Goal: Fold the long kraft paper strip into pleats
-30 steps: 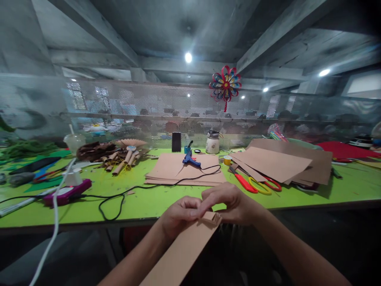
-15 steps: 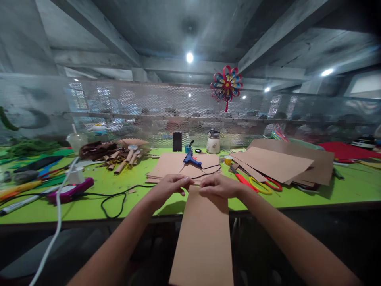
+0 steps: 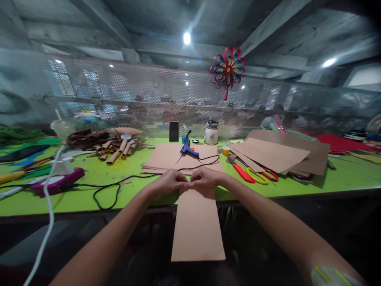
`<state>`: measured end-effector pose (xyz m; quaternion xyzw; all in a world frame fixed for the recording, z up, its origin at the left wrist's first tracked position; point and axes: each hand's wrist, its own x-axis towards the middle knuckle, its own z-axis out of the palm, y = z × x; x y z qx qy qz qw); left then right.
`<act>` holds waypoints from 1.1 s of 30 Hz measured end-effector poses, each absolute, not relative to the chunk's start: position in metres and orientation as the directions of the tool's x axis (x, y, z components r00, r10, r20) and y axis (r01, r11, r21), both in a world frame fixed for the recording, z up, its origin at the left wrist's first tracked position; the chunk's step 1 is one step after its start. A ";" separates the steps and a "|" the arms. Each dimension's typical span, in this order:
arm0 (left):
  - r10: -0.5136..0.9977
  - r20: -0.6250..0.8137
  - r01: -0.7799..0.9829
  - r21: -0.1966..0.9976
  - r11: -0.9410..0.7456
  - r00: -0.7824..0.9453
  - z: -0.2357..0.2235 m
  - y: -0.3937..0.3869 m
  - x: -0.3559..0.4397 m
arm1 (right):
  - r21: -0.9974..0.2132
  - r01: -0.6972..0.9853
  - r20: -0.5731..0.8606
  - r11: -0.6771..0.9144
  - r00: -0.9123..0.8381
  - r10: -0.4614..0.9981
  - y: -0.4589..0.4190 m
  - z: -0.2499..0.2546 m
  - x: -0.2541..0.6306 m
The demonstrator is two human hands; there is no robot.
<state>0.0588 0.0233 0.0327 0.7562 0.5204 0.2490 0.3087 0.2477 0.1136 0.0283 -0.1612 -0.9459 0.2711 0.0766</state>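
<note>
A long strip of brown kraft paper (image 3: 197,228) hangs from the table edge toward me. Its far end is pinched between the thumbs and fingers of my left hand (image 3: 169,180) and my right hand (image 3: 205,176), whose fingertips meet at the middle. Both hands are closed on that end, which they partly cover. Just beyond them a blue glue gun (image 3: 189,149) rests on a stack of brown paper sheets (image 3: 160,155). To the right of my right hand lie red-handled scissors (image 3: 244,173) and yellow-handled scissors (image 3: 257,175).
Brown sheets (image 3: 274,153) are piled at the right. On the left are a purple power strip (image 3: 58,182) with a black cord, a white cable (image 3: 49,210) and rolled paper tubes (image 3: 114,155). A bottle (image 3: 211,133) and phone (image 3: 174,132) stand before a mesh screen (image 3: 119,99).
My hands have come together at the paper's far end, the right one moving left. The paper's near end now shows whole. The view has tilted slightly down.
</note>
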 end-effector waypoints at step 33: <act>0.818 0.362 0.799 0.248 -0.547 0.448 0.008 0.021 0.078 | 0.160 0.243 0.060 0.957 -0.970 0.236 0.095 0.032 0.252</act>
